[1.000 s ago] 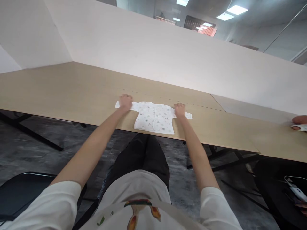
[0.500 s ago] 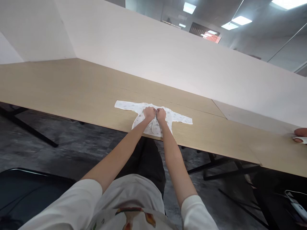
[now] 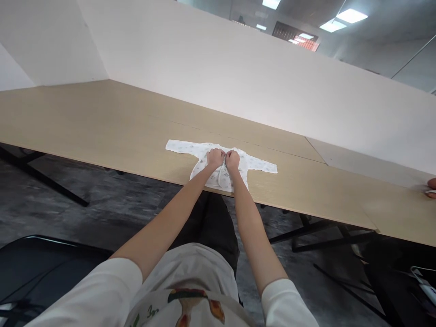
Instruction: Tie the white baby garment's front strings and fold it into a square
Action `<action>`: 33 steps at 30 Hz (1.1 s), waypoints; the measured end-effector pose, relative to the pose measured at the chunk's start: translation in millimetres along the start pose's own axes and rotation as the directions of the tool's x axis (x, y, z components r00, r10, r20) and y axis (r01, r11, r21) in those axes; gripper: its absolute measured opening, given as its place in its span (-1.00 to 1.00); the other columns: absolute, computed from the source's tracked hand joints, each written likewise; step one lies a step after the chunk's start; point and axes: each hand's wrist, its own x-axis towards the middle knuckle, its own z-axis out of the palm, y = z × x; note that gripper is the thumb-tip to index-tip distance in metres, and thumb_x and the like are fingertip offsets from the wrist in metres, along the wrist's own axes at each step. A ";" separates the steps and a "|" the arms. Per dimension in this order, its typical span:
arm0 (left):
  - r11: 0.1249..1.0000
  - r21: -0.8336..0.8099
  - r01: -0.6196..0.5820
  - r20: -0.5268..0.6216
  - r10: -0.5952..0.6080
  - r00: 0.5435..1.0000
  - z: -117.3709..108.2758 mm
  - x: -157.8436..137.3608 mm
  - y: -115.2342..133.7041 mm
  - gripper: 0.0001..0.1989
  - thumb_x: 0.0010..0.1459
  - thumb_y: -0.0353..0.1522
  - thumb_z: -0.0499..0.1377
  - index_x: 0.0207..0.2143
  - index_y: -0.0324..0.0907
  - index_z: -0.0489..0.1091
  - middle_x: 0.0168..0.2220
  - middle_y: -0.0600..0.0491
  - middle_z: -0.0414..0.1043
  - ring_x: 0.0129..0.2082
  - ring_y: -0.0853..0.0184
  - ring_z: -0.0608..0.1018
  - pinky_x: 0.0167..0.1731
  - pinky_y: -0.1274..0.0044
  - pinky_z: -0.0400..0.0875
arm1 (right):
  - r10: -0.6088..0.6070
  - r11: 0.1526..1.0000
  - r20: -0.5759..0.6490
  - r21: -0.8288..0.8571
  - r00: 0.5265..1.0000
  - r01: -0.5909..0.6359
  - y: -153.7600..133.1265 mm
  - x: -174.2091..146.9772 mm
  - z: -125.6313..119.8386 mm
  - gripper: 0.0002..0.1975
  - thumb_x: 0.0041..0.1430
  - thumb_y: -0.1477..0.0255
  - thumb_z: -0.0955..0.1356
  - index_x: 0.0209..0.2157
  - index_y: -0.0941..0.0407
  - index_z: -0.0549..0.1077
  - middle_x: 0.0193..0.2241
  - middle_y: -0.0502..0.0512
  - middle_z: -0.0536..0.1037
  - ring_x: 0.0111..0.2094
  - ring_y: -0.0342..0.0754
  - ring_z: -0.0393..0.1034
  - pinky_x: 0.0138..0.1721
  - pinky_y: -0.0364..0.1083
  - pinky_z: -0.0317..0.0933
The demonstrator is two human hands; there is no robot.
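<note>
A small white baby shirt (image 3: pixel 197 169) with a faint print lies on the table, its sleeves spread to both sides and its hem near the front edge. My left hand (image 3: pixel 215 157) and my right hand (image 3: pixel 232 160) meet at the middle of its front, just below the neckline. Fingers of both hands are pinched together on the shirt's front edges. Below them the front opening runs down with a rounded flap. Whatever lies between the fingertips, such as a fastener, is too small to make out.
The long wooden table (image 3: pixel 102 118) runs across, with a white partition (image 3: pixel 221 68) behind it. A black chair (image 3: pixel 51 268) stands at the lower left. Another person's hand (image 3: pixel 432 184) shows at the far right edge. A device with a cable (image 3: pixel 425 286) lies at the lower right.
The view has shifted slightly, so the shirt and hands appear a little further right. Both hands keep their pinch at the shirt's front. The other person's hand shows less at the right.
</note>
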 end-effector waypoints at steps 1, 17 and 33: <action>1.000 -0.006 -0.008 0.005 0.008 1.000 -0.1 0.1 -0.3 -0.69 0.28 -0.34 0.00 -0.21 -0.12 0.55 -0.05 -0.09 0.51 0.05 0.12 0.41 0.06 0.29 0.19 | -0.002 1.000 0.006 0.014 1.000 0.001 -0.1 -0.5 -0.7 -0.77 0.12 0.58 0.20 -0.34 0.17 0.48 -0.24 0.21 0.56 -0.19 0.01 0.40 -0.07 -0.06 0.22; 0.960 -0.168 -0.223 0.157 0.249 0.956 -19.2 -4.3 -18.4 -0.69 0.17 -0.28 0.10 -0.15 -0.17 0.57 -0.09 -0.03 0.57 -0.08 0.21 0.54 -0.01 0.47 0.35 | 0.201 0.929 -0.107 0.336 0.974 -0.155 4.5 -3.3 -7.7 -0.64 0.08 0.48 0.20 -0.10 0.21 0.45 -0.23 0.18 0.60 -0.25 -0.04 0.48 -0.21 -0.14 0.29; 0.947 -0.124 -0.297 0.099 0.310 0.946 -15.8 -20.1 -26.4 -0.74 0.13 -0.33 0.11 -0.22 -0.19 0.56 -0.12 -0.05 0.58 -0.08 0.21 0.54 0.03 0.44 0.37 | -0.059 0.978 0.076 0.205 0.995 0.042 -0.2 -42.0 -23.4 -0.76 0.05 0.60 0.23 -0.33 0.12 0.50 -0.39 0.02 0.58 -0.33 -0.11 0.45 -0.17 -0.15 0.30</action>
